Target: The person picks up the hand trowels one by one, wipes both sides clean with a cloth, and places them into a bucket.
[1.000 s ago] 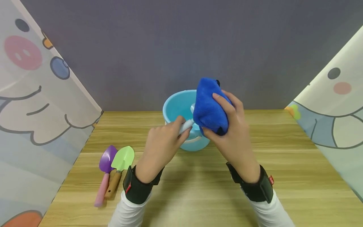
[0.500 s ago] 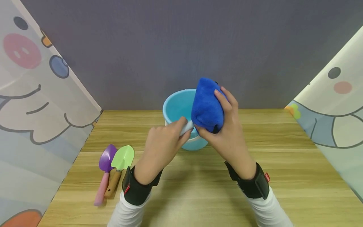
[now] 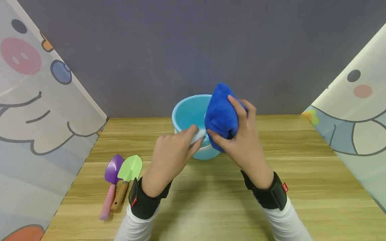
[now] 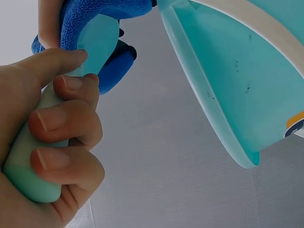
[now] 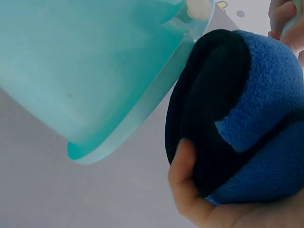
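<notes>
In the head view my left hand [image 3: 172,153] grips the pale blue-green handle [image 3: 198,136] of a small shovel, fingers curled round it. The shovel's light blue blade [image 4: 100,40] shows in the left wrist view, partly wrapped in a plush blue cloth with black edging. My right hand [image 3: 241,137] holds that cloth [image 3: 221,112] around the blade, thumb near the handle's end and fingers spread over the far side. Behind and beneath both hands is a light blue bucket [image 3: 187,113] with a white carry handle [image 4: 259,23]; the cloth overlaps its right rim in the head view.
On the wooden table [image 3: 301,160], to the left, lie a purple trowel [image 3: 113,169] with a pink handle and a green trowel [image 3: 130,169] with a wooden handle. A grey wall [image 3: 193,47] stands behind the bucket, with cartoon-printed panels [image 3: 27,100] at the sides.
My right hand has shifted the cloth slightly, first left and then back right; it now hangs lower and hides more of the shovel's blade. The left hand keeps its grip almost in place.
</notes>
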### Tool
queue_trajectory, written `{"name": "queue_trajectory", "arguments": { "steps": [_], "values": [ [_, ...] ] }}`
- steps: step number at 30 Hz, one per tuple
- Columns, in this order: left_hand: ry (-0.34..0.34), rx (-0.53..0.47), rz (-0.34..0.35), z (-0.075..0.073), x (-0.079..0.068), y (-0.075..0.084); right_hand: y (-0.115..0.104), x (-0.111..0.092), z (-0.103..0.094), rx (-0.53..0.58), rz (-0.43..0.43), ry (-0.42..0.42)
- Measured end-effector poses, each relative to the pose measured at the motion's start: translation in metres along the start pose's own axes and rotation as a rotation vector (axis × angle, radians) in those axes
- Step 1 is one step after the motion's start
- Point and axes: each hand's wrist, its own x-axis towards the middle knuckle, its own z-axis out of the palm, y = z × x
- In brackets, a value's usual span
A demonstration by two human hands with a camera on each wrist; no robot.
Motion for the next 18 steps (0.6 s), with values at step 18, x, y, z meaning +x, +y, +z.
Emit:
{"name": "queue_trajectory", "arguments": {
  "steps": [18],
  "values": [
    [0.019,0.005,0.035,-0.0003,-0.0008,0.0019,-0.0013,0.0006,-0.0044,0.073,0.033,-0.01]
  ]
}}
